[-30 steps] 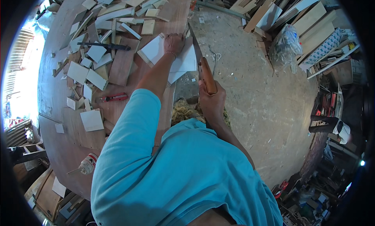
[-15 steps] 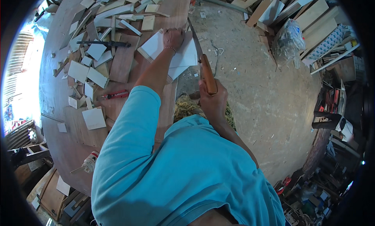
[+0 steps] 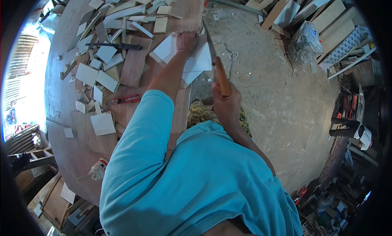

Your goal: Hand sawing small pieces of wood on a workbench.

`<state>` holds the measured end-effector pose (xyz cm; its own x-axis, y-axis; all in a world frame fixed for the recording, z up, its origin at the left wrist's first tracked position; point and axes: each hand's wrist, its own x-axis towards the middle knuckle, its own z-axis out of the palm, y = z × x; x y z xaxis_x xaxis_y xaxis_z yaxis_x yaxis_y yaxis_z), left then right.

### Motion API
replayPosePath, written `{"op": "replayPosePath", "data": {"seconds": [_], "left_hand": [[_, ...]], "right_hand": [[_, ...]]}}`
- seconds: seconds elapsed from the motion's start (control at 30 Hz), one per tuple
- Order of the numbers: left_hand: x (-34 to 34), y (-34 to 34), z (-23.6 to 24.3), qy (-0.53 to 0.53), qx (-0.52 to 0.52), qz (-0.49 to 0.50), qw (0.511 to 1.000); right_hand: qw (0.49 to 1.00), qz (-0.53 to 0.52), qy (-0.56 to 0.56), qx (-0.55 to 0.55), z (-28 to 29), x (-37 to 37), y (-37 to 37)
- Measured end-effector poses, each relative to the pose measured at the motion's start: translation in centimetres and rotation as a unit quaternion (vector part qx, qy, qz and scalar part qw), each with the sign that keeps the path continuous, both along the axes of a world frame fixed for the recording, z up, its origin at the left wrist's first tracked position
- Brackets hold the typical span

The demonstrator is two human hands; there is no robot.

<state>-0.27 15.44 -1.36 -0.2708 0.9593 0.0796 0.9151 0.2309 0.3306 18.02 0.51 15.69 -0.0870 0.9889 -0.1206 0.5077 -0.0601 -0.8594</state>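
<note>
My right hand point(image 3: 228, 103) is closed around the brown wooden handle of a handsaw point(image 3: 221, 77). Its blade points away from me, along the right edge of a white board point(image 3: 202, 56) that lies at the workbench's edge. My left hand point(image 3: 187, 41), a beaded bracelet at its wrist, bears down on this board with bent fingers; its fingertips are partly hidden. Beneath the board, other white-faced pieces point(image 3: 191, 76) stick out toward me and to the left.
Wood offcuts point(image 3: 124, 11) are heaped on the workbench point(image 3: 134, 148) to the left. A red utility knife point(image 3: 125, 99), a black clamp-like bar point(image 3: 114, 45) and a white glue bottle point(image 3: 99, 169) lie there too. Boards point(image 3: 332, 15) and a plastic-wrapped bundle point(image 3: 304, 44) stand at far right.
The view has shifted slightly, so the whole scene sits further right. My right hand and the saw have come a little nearer to me; my left hand stays on the board.
</note>
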Motion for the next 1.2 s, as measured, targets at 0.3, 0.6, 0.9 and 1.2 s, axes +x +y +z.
{"op": "replayPosePath", "data": {"seconds": [0.3,0.6,0.9,1.2], "left_hand": [[0.4,-0.7,0.2,-0.008,0.001,-0.005,1.000],[0.0,-0.7,-0.3,0.009,0.019,-0.055,0.998],[0.5,-0.3,-1.1,0.036,0.046,-0.059,0.997],[-0.2,-0.3,-1.3,0.032,0.033,-0.022,0.999]], "right_hand": [[0.998,-0.023,-0.057,0.028,-2.0,-1.7,3.1],[0.999,-0.044,-0.018,-0.013,-1.2,-1.3,1.7],[0.999,-0.035,-0.005,-0.032,-2.0,-1.1,3.0],[0.995,-0.034,-0.092,0.010,-2.8,-2.3,3.0]]}}
